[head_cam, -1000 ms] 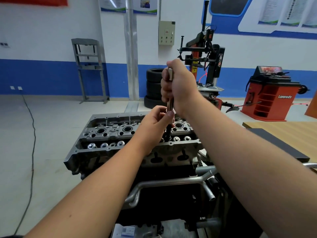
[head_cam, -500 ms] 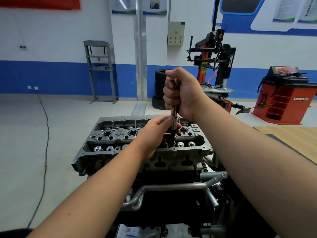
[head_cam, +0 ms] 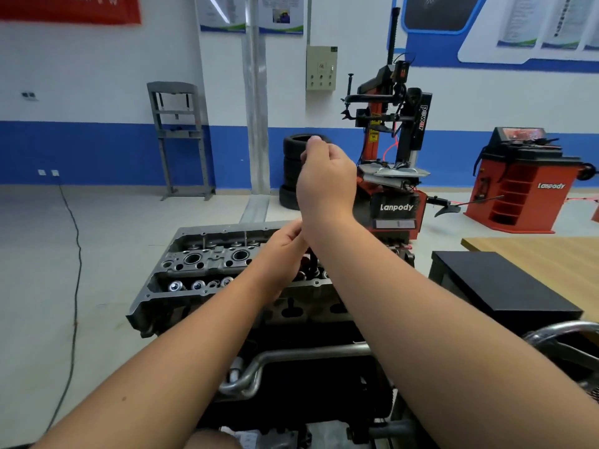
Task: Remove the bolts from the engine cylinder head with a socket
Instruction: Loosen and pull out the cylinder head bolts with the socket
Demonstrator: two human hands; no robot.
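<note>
Both hands work a socket tool above the cylinder head — right hand clenched round its top, left hand gripping the shaft — a bolt apparently mid-removal, others unclear.

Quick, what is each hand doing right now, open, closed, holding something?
Left hand: fingers curled round the lower tool shaft, just above the cylinder head.
Right hand: closed in a fist; the tool inside is hidden.

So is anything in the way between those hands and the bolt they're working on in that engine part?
Nothing visible blocks them. The right hand grips the top of the socket tool, and the left hand holds its shaft just above the cylinder head. The tool's dark lower end reaches down into the head. The bolt itself is hidden beneath it.
</note>
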